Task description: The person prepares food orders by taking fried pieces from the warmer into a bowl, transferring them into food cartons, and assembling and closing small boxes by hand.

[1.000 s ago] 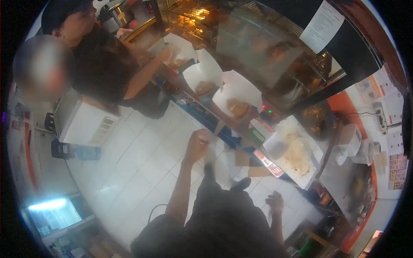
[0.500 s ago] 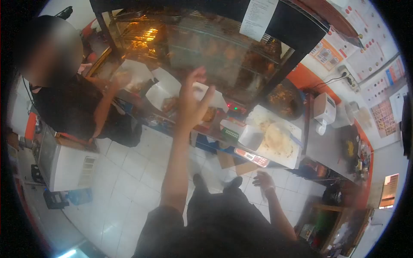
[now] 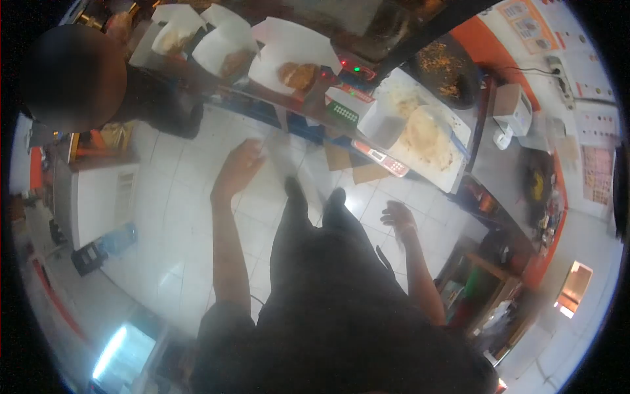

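Note:
My left hand (image 3: pixel 241 169) hangs over the tiled floor, in front of the counter. Its fingers are blurred and loosely apart, and nothing shows in them. My right hand (image 3: pixel 399 219) is lower and to the right, with slightly bent fingers apart and nothing in them. Nearest above it is a white board (image 3: pixel 453 169) bearing a round pale flat piece of food (image 3: pixel 425 131). Along the counter edge stand open white boxes (image 3: pixel 289 47) with food inside; one holds a browned piece (image 3: pixel 299 76).
Another person (image 3: pixel 161 98) stands at the upper left by the boxes. A dark pan (image 3: pixel 469 72) with brown bits sits behind the board. A red and white device (image 3: pixel 379 157) lies at the counter edge. A white cabinet (image 3: pixel 98 203) is on the left.
My left hand has come down from in front of the boxes to over the floor. The view has tilted downward, and the other person now shows less. My right hand stays low, its fingers still apart.

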Tool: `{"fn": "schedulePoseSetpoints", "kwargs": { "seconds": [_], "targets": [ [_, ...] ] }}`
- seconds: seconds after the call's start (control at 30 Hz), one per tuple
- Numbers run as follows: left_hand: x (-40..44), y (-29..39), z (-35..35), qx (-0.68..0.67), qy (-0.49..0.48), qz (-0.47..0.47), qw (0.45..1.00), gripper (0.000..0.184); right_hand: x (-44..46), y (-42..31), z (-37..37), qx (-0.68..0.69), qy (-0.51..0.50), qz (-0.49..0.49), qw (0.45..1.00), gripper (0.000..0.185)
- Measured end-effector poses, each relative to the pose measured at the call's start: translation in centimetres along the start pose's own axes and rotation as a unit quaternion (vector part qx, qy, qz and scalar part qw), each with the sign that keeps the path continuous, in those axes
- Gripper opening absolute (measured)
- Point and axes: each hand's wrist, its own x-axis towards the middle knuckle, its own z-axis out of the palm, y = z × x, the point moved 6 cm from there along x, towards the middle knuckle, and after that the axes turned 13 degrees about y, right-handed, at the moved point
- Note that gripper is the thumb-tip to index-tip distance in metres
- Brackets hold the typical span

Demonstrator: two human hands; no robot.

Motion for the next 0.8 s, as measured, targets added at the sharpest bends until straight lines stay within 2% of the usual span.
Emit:
{"fn": "schedulePoseSetpoints", "kwargs": {
  "seconds": [0.07,0.1,0.13,0.17,0.2,0.27,0.4,0.47,0.53,0.6,0.63,0.73,0.77,0.8],
  "targets": [
    [-4.8,-7.2,1.2,0.164,0.047,0.032,0.985,0.042,1.8,0.0,0.9,-0.049,-0.044,0.015,0.998,0.030],
    [-7.3,-10.1,1.6,0.177,0.045,-0.062,0.981,0.045,2.4,-0.6,1.4,-0.054,-0.053,0.019,0.997,0.030],
    [-10.2,-12.4,2.3,0.188,0.041,-0.158,0.969,0.048,2.5,-2.0,2.2,-0.024,-0.093,-0.027,0.995,0.028],
    [-12.8,-13.6,3.7,0.191,0.038,-0.173,0.965,0.048,2.5,-2.8,2.7,0.007,-0.131,-0.067,0.989,0.026],
    [-15.2,-14.9,5.0,0.171,0.033,-0.213,0.962,0.050,3.8,-2.6,3.0,-0.007,-0.134,-0.032,0.990,0.023],
    [-19.5,-15.1,7.1,0.155,0.027,-0.274,0.949,0.054,4.2,-3.9,4.0,-0.029,-0.164,-0.025,0.986,0.020],
    [-24.5,-14.8,14.7,0.085,-0.014,-0.287,0.954,0.052,3.6,-6.4,6.0,-0.048,-0.193,-0.037,0.979,0.019],
    [-24.4,-12.1,17.3,0.033,-0.024,-0.299,0.953,0.051,3.7,-7.0,6.2,-0.185,-0.174,-0.112,0.961,0.020],
    [-23.3,-11.2,20.6,0.000,0.014,-0.226,0.974,0.039,3.5,-6.7,5.2,-0.202,-0.146,-0.080,0.965,0.021],
    [-19.8,-7.4,22.6,-0.083,0.043,-0.193,0.977,0.031,3.4,-7.1,4.1,-0.074,-0.176,-0.083,0.978,0.020],
    [-18.7,-6.1,23.6,-0.041,0.090,-0.066,0.993,0.024,3.5,-7.5,3.1,-0.093,-0.147,-0.118,0.978,0.019],
    [-13.3,1.2,23.4,-0.052,0.068,-0.069,0.994,0.020,7.1,-8.8,-1.3,-0.006,-0.017,-0.136,0.991,0.019],
    [-12.4,2.1,23.7,-0.104,0.059,-0.109,0.987,0.020,9.7,-9.6,-4.5,-0.105,0.069,-0.215,0.968,0.023],
    [-11.9,2.3,24.1,-0.155,0.052,-0.144,0.976,0.020,10.4,-11.1,-5.8,-0.129,0.150,-0.245,0.949,0.027]
  ]
}}
